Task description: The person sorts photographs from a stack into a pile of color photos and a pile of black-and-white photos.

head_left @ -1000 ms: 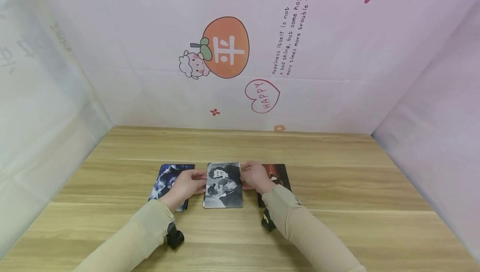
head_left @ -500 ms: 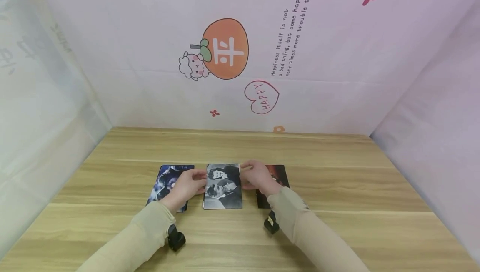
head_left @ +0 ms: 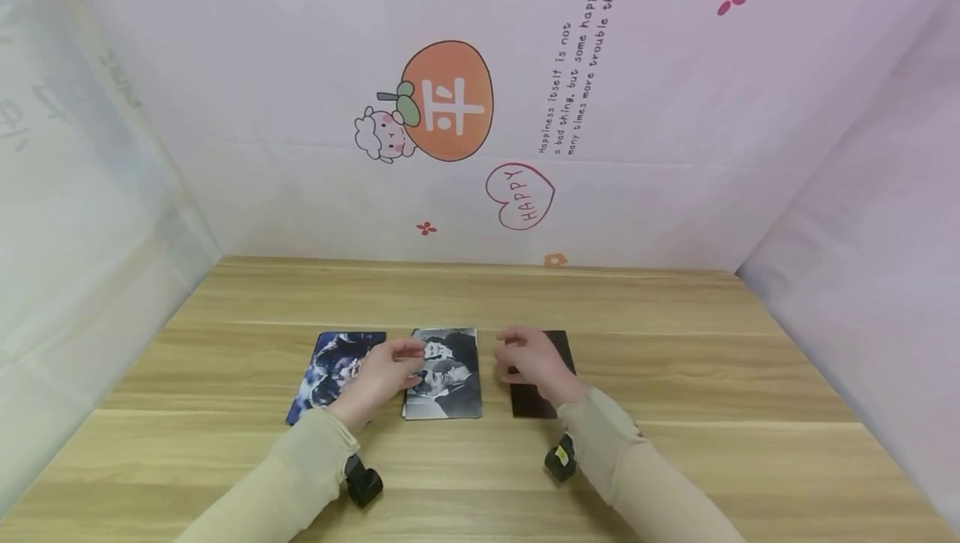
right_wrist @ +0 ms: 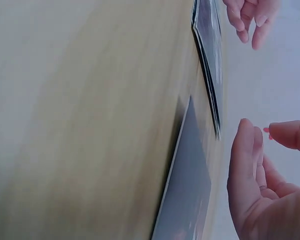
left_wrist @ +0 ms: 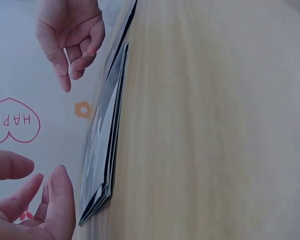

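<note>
A small stack of black-and-white photo cards (head_left: 453,389) lies flat in the middle; the left wrist view shows several layers along its edge (left_wrist: 112,145). My left hand (head_left: 381,378) hovers over its left side, fingers loosely bent with nothing between them. To the left, partly under that hand, is a stack of blue-purple photo cards (head_left: 324,372). My right hand (head_left: 534,362) is raised above a dark photo card (head_left: 528,401) on the right, covering part of it. In the right wrist view, thumb and fingers of the right hand (right_wrist: 255,185) stand apart, holding nothing.
The cards lie in a row on a wood-grain table (head_left: 675,376). White printed cloth (head_left: 637,110) hangs behind the table and along both sides. A small black wrist camera (head_left: 363,485) hangs below the left sleeve, another (head_left: 560,460) below the right.
Both hands have left the sides of the middle stack. The right hand has moved right, away from it; the left has risen and shifted slightly right over it. The stack stays put.
</note>
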{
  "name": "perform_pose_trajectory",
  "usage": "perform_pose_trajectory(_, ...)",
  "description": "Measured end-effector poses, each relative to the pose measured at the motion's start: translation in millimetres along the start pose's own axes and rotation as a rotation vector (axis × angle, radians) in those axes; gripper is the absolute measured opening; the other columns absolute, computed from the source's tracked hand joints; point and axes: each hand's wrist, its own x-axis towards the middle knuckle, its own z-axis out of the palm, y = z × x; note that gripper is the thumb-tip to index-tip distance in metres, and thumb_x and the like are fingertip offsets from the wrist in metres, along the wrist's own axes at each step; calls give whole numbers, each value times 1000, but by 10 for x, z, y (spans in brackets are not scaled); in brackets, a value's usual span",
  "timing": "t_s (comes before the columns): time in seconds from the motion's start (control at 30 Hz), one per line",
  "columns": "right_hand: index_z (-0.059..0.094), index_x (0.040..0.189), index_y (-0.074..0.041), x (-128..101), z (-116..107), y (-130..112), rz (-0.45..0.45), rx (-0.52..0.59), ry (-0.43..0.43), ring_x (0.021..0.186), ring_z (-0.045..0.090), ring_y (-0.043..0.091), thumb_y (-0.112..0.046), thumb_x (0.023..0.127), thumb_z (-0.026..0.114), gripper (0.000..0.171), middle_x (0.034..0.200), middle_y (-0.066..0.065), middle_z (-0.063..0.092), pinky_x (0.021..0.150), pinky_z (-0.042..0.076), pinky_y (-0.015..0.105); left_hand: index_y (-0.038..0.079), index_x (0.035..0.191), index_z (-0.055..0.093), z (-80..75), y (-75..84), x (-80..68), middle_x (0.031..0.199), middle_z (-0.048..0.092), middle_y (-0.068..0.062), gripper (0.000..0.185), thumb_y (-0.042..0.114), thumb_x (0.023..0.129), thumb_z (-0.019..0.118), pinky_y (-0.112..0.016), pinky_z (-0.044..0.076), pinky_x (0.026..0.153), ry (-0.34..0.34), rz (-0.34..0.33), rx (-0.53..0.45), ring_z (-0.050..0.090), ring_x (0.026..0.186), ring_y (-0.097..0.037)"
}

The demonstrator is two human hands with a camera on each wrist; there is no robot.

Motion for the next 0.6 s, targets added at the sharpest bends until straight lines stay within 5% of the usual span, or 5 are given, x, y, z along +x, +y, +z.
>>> perform_pose_trajectory(0.6,52,123,5,-67,-351,156,9,31,31,87,63,21,-3,89,52,35,104,19,62,77,58,35,-8,120,57,289,112,96,117,60,-24,30,1,91,54,-35,57,83,-32,94,-5,62,101,-28)
